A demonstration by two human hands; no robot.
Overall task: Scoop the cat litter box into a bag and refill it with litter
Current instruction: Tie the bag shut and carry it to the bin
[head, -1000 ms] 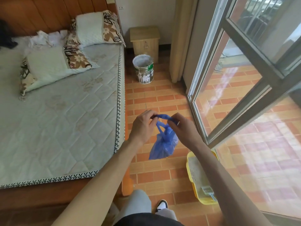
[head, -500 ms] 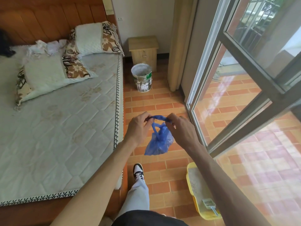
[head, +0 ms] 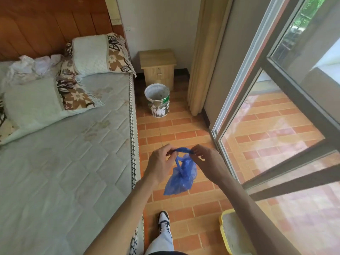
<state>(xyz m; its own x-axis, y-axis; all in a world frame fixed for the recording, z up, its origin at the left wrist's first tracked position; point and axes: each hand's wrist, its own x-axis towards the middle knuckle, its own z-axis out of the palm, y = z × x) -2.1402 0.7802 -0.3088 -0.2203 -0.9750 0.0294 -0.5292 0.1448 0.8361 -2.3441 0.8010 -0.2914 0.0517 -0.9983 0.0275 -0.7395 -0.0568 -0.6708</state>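
While the blue bag (head: 181, 176) hangs in mid-air over the tiled floor (head: 173, 129), both hands pinch its twisted handle loop stretched level between them: the left hand (head: 160, 165) holds one end with thumb and curled fingers, the right hand (head: 206, 162) holds the other the same way. Held taut like that, the loop looks ready to be knotted or pulled apart, and I judge the first more likely, since the sack below is bunched and sagging as if something small weighs it down; what is inside cannot be seen through the plastic. Stretching the handle out in front, clear of the body, keeps the bag from swinging against the legs.

Low at the right edge of the floor, just beside the glass door (head: 276, 126), sits the yellow litter box (head: 223, 229), only its near corner showing, with pale grey litter (head: 231, 230) inside. It lies well apart from the bag, behind the right forearm. Whether it has been refilled cannot be told from this corner.

Further out, one shoe (head: 164, 224) stands on the tiles near the bed (head: 64, 172), which fills the left side. A paint-streaked bucket (head: 158, 100) stands ahead on the floor, in front of a small wooden cabinet (head: 158, 69) against the far wall; it would be a plausible place to drop the bag.
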